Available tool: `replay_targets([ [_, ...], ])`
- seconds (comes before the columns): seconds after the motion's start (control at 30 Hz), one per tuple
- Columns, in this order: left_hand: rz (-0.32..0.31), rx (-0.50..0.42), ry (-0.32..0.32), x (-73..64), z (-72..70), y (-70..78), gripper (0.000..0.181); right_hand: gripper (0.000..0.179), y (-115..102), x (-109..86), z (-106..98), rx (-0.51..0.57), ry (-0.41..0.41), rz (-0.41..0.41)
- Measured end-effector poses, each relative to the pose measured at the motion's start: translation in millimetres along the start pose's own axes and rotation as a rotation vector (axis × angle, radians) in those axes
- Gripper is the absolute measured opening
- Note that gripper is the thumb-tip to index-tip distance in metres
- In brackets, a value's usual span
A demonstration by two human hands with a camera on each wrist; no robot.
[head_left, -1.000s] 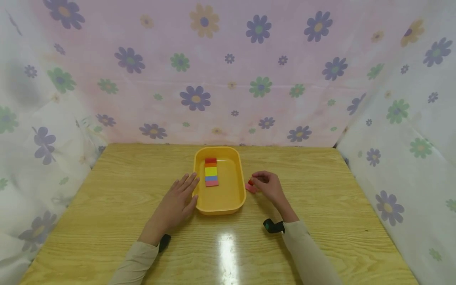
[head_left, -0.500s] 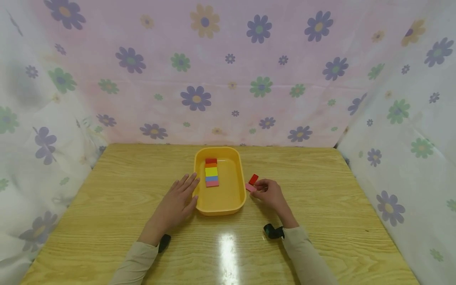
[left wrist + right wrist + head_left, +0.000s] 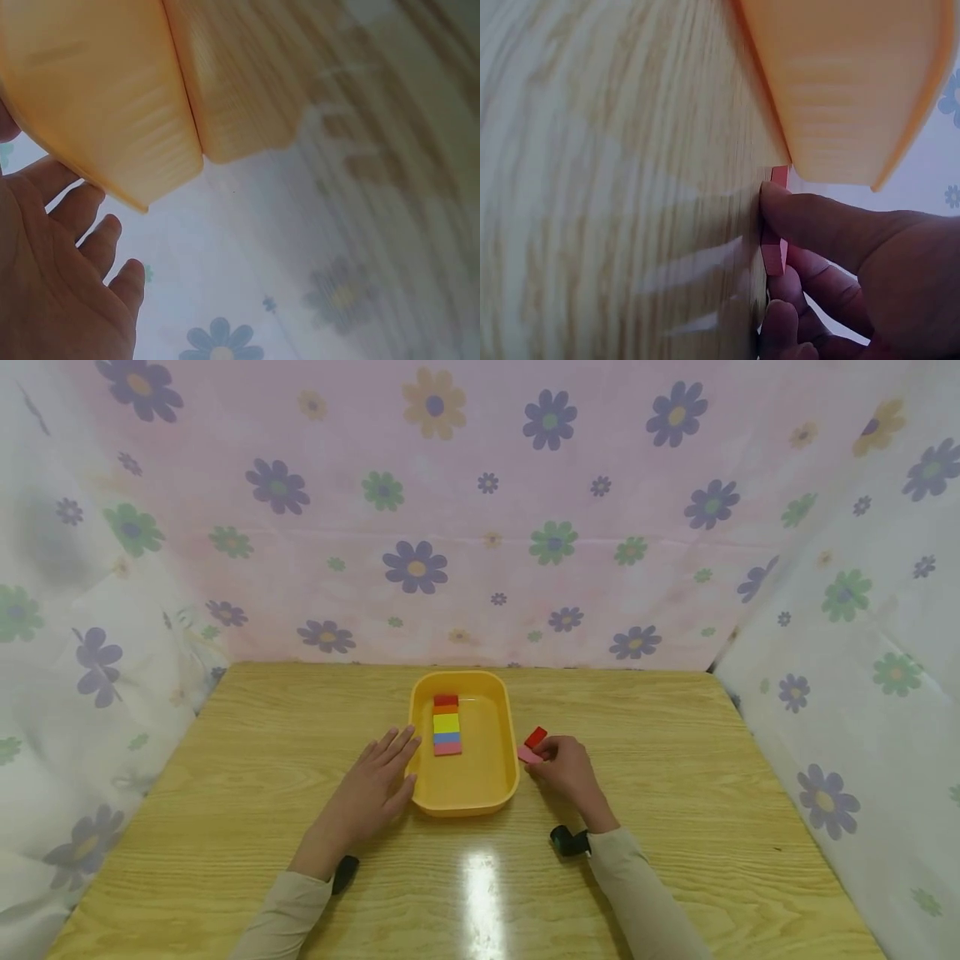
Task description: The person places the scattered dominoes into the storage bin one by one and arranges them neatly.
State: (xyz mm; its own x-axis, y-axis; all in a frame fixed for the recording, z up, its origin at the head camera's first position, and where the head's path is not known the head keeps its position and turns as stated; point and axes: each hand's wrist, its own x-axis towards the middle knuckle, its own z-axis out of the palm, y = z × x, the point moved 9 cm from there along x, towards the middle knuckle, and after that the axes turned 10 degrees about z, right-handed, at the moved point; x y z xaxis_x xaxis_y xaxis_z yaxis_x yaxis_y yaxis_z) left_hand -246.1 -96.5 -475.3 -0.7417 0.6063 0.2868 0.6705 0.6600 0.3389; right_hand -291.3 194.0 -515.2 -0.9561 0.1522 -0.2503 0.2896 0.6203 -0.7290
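Note:
A yellow plastic tray (image 3: pixel 483 797) sits mid-table. Along its inner left side runs a column of flat blocks: red, orange, yellow (image 3: pixel 447 723), blue and pink. My left hand (image 3: pixel 365 793) rests its outstretched fingers against the tray's left rim; the left wrist view shows the fingertips (image 3: pixel 112 223) at the rim. To the right of the tray, my right hand (image 3: pixel 567 771) pinches a pink block (image 3: pixel 528 755) on the table between thumb and fingers. Just beyond it lies a red block (image 3: pixel 536 737). In the right wrist view the thumb partly covers the pink block (image 3: pixel 773 259).
The wooden table (image 3: pixel 285 735) reaches back to a flowered cloth (image 3: pixel 480 527) that also hangs at both sides. A dark camera (image 3: pixel 567 841) is strapped at the right wrist, another (image 3: pixel 345 874) at the left. Light glares off the table in front of the tray.
My right hand has let go of the red block, which now lies in full view, and has shifted slightly nearer to me onto the pink block. The left hand stays put.

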Motion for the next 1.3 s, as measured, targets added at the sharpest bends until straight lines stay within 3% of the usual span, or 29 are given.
replay_targets([
  [0.33,-0.001,-0.019,0.01,-0.5,0.7,0.0,0.058,0.009,-2,-1.3,-1,-0.025,-0.005,-0.035],
  [0.83,-0.019,-0.041,0.002,-2.9,2.6,-1.8,0.059,0.012,3,-5.1,-7,-0.01,-0.013,-0.068],
  [1.03,-0.02,-0.039,0.005,-4.5,3.1,-2.0,0.059,0.02,3,-11.1,-12,0.031,-0.025,-0.033],
  [1.3,-0.017,-0.031,0.005,-4.4,3.6,-2.3,0.06,0.023,10,-15.4,-20,0.115,0.004,-0.049],
])
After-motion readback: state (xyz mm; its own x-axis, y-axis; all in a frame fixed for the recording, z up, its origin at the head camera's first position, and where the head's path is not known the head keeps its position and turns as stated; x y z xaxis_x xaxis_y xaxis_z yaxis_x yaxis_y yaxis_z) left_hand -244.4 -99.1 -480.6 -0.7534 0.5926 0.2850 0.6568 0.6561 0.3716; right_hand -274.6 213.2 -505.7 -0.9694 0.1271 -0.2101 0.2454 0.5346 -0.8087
